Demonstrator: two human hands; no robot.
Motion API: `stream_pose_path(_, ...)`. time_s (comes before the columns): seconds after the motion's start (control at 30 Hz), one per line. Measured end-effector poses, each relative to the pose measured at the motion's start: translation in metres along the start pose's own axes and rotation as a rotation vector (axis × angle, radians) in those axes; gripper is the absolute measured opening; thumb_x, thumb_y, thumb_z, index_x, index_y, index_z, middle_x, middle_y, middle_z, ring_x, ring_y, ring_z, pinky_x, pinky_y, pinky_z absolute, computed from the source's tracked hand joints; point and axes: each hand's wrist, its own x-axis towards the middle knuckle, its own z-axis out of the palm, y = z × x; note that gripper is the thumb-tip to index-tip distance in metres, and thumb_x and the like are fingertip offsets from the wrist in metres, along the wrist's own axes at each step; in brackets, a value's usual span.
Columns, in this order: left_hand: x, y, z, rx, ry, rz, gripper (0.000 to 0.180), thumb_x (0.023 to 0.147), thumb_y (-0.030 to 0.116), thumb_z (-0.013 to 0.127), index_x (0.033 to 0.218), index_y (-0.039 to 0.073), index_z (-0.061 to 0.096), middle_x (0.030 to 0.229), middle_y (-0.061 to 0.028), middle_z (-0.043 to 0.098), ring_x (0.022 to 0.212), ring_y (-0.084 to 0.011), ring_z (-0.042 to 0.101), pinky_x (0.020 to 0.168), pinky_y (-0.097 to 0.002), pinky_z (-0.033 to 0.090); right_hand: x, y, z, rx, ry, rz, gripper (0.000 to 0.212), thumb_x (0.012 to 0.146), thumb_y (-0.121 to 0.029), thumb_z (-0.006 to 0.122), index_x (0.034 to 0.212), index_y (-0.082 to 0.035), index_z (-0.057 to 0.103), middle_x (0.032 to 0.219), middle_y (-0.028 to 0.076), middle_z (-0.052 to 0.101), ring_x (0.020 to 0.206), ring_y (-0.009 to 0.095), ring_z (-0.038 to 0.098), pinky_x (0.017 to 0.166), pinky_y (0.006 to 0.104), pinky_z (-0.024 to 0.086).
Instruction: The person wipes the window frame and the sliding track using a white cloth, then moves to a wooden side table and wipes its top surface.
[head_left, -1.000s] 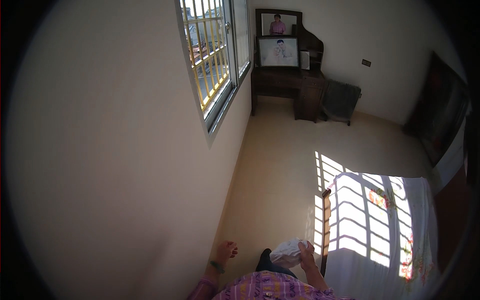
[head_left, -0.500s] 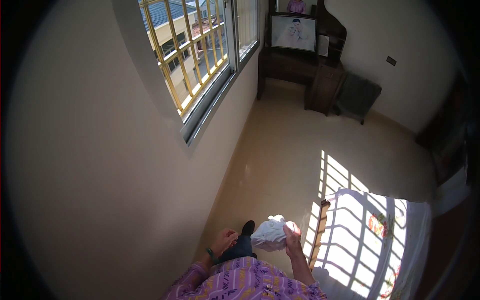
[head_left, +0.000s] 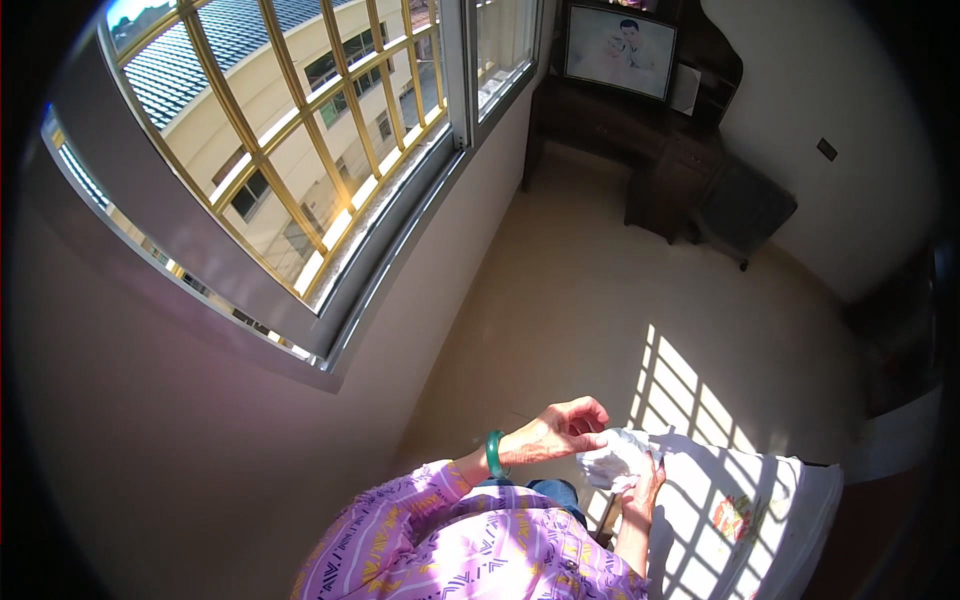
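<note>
Both hands grip the crumpled white cloth (head_left: 615, 460): left hand (head_left: 560, 430) at 10 o'clock, right hand (head_left: 643, 487) at 5 o'clock; better hold it firmly.

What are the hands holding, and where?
A crumpled white cloth: the left hand pinches its upper left edge, the right hand grips it from below.
</note>
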Motion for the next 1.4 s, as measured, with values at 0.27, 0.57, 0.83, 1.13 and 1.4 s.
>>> stream_pose_path(0.27,0.132,0.118,0.045,-0.121,-0.573,0.358,0.052,0.066,0.031,0.08,0.103,0.003,0.055,0.093,-0.0057,0.059,0.093,-0.0192,0.054,0.084,-0.0339,0.044,0.134,-0.016,0.003,-0.169,-0.209,-0.041,0.039,0.087,-0.026,0.056,0.116,-0.001,0.052,0.103,0.014,0.056,0.09,0.025,0.057,0.076,0.0342,0.049)
stream_pose_path(0.57,0.281,0.175,0.091,-0.019,-0.837,0.743,0.051,0.076,0.041,0.073,0.104,0.001,0.058,0.094,-0.013,0.062,0.087,-0.0265,0.061,0.074,-0.0346,0.049,0.281,-0.111,0.02,-0.248,-0.195,-0.004,0.044,0.088,-0.031,0.056,0.121,-0.002,0.049,0.113,0.014,0.053,0.1,0.025,0.054,0.082,0.0363,0.047)
stream_pose_path(0.83,0.368,0.17,0.075,-0.112,-0.756,0.785,0.054,0.073,0.044,0.074,0.103,0.002,0.058,0.092,-0.0129,0.063,0.085,-0.0269,0.062,0.072,-0.0356,0.05,0.391,-0.127,-0.008,-0.25,-0.152,0.0,0.048,0.088,-0.029,0.057,0.126,-0.002,0.046,0.122,0.015,0.052,0.109,0.025,0.051,0.09,0.0367,0.042)
stream_pose_path(1.13,0.39,0.163,-0.039,0.121,0.035,0.711,0.058,0.063,0.037,0.083,0.102,0.001,0.06,0.096,-0.0101,0.062,0.092,-0.0237,0.06,0.081,-0.0333,0.046,0.456,-0.146,-0.008,-0.413,-0.216,0.051,0.048,0.085,-0.031,0.06,0.122,-0.001,0.048,0.116,0.015,0.054,0.101,0.026,0.056,0.083,0.0371,0.047)
stream_pose_path(1.4,0.219,0.07,-0.167,1.3,1.668,-0.163,0.04,0.076,0.022,0.07,0.11,0.006,0.056,0.112,-0.0156,0.057,0.108,-0.0324,0.053,0.092,-0.0396,0.044,0.552,-0.155,0.034,-0.468,-0.47,0.046,0.043,0.089,-0.033,0.056,0.117,-0.001,0.049,0.108,0.012,0.058,0.095,0.025,0.06,0.079,0.038,0.051)
